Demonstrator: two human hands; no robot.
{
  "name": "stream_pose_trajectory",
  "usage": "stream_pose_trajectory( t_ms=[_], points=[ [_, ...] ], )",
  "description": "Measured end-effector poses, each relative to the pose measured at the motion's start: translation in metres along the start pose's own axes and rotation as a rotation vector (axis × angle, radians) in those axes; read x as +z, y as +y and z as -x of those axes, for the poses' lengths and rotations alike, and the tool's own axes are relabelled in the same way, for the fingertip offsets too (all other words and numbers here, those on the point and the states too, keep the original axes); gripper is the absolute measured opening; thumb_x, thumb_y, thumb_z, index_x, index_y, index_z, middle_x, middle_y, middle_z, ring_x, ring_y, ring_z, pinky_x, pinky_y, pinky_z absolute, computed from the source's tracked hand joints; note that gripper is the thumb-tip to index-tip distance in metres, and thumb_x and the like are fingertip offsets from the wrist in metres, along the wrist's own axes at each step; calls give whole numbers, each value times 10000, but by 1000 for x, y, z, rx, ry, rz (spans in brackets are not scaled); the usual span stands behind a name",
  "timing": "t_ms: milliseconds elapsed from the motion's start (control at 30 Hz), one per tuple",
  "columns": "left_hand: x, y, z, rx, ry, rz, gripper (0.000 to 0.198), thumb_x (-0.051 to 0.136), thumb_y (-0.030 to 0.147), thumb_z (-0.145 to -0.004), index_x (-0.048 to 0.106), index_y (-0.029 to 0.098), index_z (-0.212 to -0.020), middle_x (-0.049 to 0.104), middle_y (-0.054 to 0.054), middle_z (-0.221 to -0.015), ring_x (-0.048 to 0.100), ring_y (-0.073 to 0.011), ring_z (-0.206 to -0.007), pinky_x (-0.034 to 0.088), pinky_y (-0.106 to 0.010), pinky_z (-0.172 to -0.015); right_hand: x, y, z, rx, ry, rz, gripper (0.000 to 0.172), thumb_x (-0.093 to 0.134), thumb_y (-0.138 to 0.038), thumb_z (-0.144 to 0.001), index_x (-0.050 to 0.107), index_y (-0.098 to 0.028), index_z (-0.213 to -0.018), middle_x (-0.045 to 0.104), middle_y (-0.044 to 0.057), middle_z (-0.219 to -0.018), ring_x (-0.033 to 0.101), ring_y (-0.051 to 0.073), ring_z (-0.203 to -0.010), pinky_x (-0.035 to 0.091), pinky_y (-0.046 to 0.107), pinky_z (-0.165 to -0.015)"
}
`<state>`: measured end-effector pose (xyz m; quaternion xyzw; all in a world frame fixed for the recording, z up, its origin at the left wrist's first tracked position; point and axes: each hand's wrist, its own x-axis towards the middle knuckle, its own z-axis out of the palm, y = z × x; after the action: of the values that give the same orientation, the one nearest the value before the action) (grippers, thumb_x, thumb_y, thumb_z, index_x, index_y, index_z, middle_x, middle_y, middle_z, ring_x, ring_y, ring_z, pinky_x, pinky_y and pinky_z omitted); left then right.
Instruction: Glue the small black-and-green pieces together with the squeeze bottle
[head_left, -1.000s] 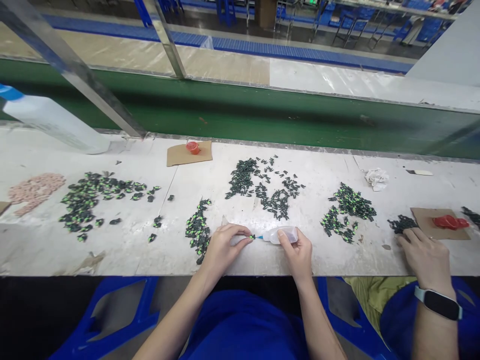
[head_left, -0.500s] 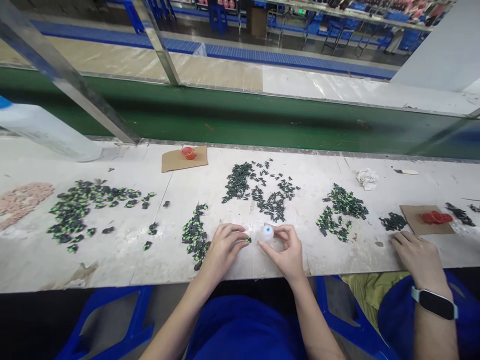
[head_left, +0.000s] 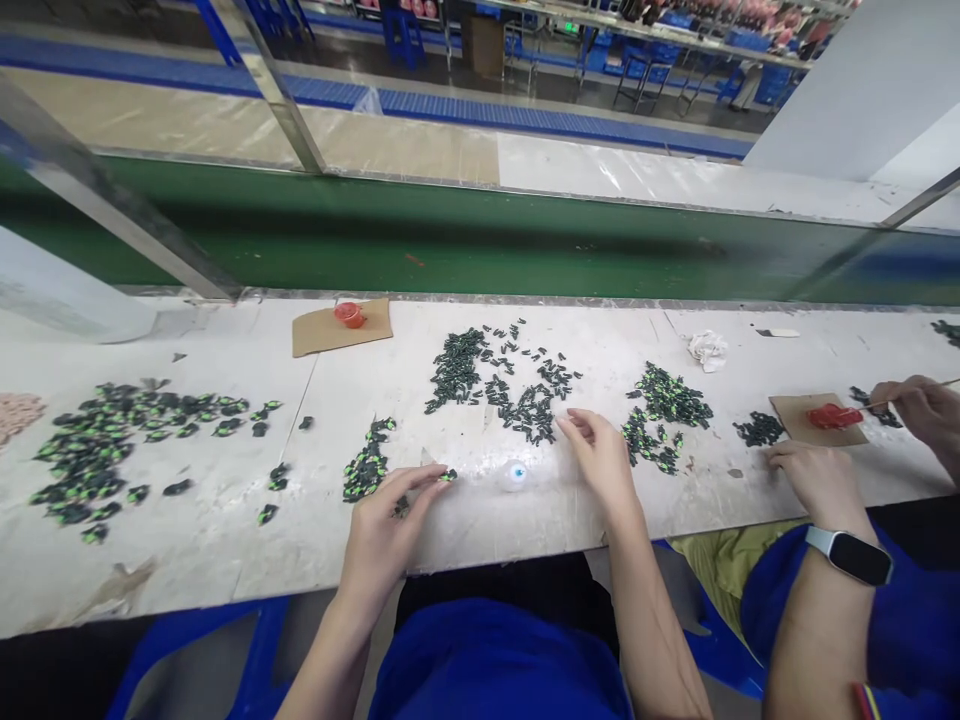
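My left hand (head_left: 390,520) pinches a small dark piece with bright green marks (head_left: 448,475) between thumb and fingertips. Just right of it, a small whitish translucent bottle (head_left: 516,474) with a blue dot on top stands on the table, touched by neither hand. My right hand (head_left: 600,450) reaches over the table, fingers extended, its tips at the right edge of a pile of small dark green pieces (head_left: 529,412). No piece shows in those fingers. Beside my left hand lies a pile of green-marked dark pieces (head_left: 365,462), partly hidden by the hand.
Larger green-marked pieces (head_left: 90,450) spread across the left. A red cup (head_left: 349,315) sits on cardboard (head_left: 307,335) at the back. Another green-marked pile (head_left: 671,395) lies right of my hand. A co-worker's hands (head_left: 817,480) work at right by a red container (head_left: 832,416).
My right hand has let go of the bottle and moved up and right to the dark pile. My left hand has shifted left with its piece. A co-worker's second hand has appeared.
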<state>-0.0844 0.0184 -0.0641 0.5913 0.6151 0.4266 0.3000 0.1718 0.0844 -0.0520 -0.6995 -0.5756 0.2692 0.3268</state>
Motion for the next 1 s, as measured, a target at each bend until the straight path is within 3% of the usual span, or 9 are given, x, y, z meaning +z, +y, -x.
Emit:
stream_pose_trajectory(
  t_ms=[167,333,433,567,633,733,867,1000],
  points=[
    [9,10,3,135,15,85,123,639,281,-838,740,219,-872,754,-38,-845,704,-201,-803,581,-306,-732,20,0,-19,-66,-15,98,134,627,-276,-790,731,-216,-849,719,71,-861,656,214,-740,507,350,-742],
    [10,23,5,217,15,120,109,647,231,-840,743,215,-887,750,-36,-808,693,-192,-765,578,-303,-704,17,-3,-18,-43,10,-70,85,621,-235,-760,691,-193,-739,725,62,-777,660,212,-726,510,338,-717],
    [10,32,9,202,37,132,97,656,227,-837,739,214,-886,747,-36,-808,692,-194,-769,578,-313,-720,4,-15,6,5,118,-243,134,656,-314,-762,683,-184,-740,726,63,-752,658,212,-708,517,317,-640],
    [12,45,13,196,-2,163,106,651,210,-844,738,216,-906,745,-36,-804,691,-192,-763,578,-312,-712,-10,-40,69,-21,259,-398,117,685,-313,-791,694,-202,-754,734,55,-788,675,194,-717,551,300,-631],
    [14,51,14,220,-51,185,112,644,203,-850,741,215,-905,743,-40,-780,685,-189,-733,573,-302,-670,-9,-51,98,-66,217,-471,80,695,-278,-797,695,-210,-753,737,58,-805,692,195,-741,565,280,-597],
    [16,57,15,242,-97,196,118,643,177,-850,741,210,-907,742,-45,-780,681,-181,-729,565,-286,-657,-1,-58,117,-9,75,-615,85,696,-277,-799,696,-207,-751,762,77,-899,725,212,-810,603,269,-597],
    [17,61,18,254,-132,199,149,617,157,-865,736,216,-931,755,-51,-835,684,-180,-763,567,-285,-686,9,-59,113,95,-48,-708,88,715,-290,-781,706,-204,-763,779,60,-849,747,217,-793,632,284,-664],
    [17,63,21,258,-132,212,151,618,137,-857,735,216,-912,750,-39,-805,676,-169,-740,560,-268,-666,10,-59,111,108,-44,-729,100,736,-296,-756,718,-199,-743,773,40,-750,742,201,-670,633,276,-610]
  ],
)
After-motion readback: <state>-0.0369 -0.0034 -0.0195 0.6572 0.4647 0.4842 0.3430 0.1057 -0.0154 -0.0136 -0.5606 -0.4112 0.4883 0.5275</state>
